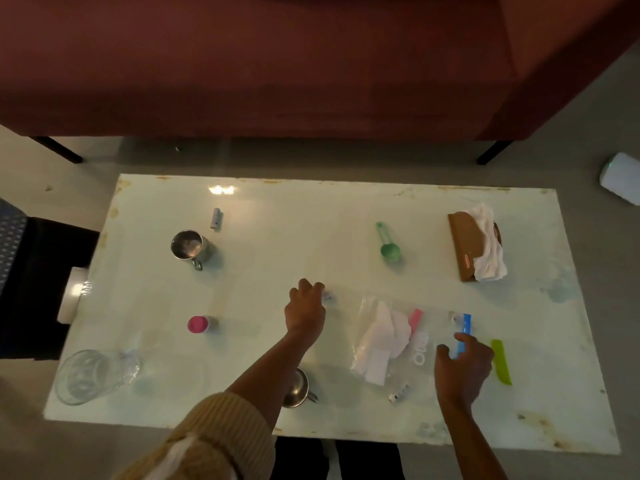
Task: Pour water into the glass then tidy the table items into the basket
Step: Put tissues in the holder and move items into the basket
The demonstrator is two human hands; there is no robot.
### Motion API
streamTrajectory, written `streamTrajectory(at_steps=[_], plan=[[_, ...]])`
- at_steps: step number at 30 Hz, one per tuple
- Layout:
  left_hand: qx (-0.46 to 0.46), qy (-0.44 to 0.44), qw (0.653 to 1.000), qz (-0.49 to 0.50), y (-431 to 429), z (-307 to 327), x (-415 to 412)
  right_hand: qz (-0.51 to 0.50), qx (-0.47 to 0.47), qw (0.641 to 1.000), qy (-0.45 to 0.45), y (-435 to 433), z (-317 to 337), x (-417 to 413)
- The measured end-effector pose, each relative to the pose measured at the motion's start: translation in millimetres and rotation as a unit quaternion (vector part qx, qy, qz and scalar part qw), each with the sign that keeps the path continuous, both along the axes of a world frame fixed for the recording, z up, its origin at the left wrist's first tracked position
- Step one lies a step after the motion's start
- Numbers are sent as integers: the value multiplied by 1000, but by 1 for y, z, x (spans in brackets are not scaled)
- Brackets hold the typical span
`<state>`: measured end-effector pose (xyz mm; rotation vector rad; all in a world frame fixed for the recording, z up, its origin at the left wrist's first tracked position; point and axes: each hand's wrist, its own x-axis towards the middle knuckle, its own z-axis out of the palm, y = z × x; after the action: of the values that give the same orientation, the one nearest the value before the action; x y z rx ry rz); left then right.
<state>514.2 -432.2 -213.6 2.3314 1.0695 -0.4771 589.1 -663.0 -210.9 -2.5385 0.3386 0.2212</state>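
While left hand (304,308) pinches small white item (328,295), right hand (463,370) grips blue plastic stick (464,332); clear plastic bag (431,329) print illegible.

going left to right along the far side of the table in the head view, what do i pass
steel mug → green scoop → brown napkin holder

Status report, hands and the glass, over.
Left hand at small white piece, grip unclear. Right hand pinches blue clip. Glass at near-left corner, untouched. Pink-capped bottle stands between it and left hand.
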Motion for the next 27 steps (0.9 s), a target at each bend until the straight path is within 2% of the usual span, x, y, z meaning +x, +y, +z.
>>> streamTrajectory(at_steps=[2,6,10,13,16,19,22,24,27], plan=[[5,19,999,-35,-2,-3,6,13,15,1000,-8,8,-7,-1],[-62,13,997,-50,-26,-7,12,34,19,999,8,12,-11,-7],[-129,6,992,2,-51,-12,11,69,17,997,10,14,-5,-2],[-158,0,986,60,-53,-12,10,162,3,987,-15,39,2,21],[-152,1,986,70,-48,-9,8,309,-48,950,-1,82,4,56],[-115,-8,991,72,-39,-1,1,449,-130,884,5,119,-6,83],[-88,-39,992,86,-28,13,-12,527,-198,826,9,131,-14,98],[-75,-70,989,111,-20,23,-23,539,-217,813,-17,121,-14,103],[-68,-92,985,132,-12,35,-43,533,-234,812,-28,88,-14,98]])
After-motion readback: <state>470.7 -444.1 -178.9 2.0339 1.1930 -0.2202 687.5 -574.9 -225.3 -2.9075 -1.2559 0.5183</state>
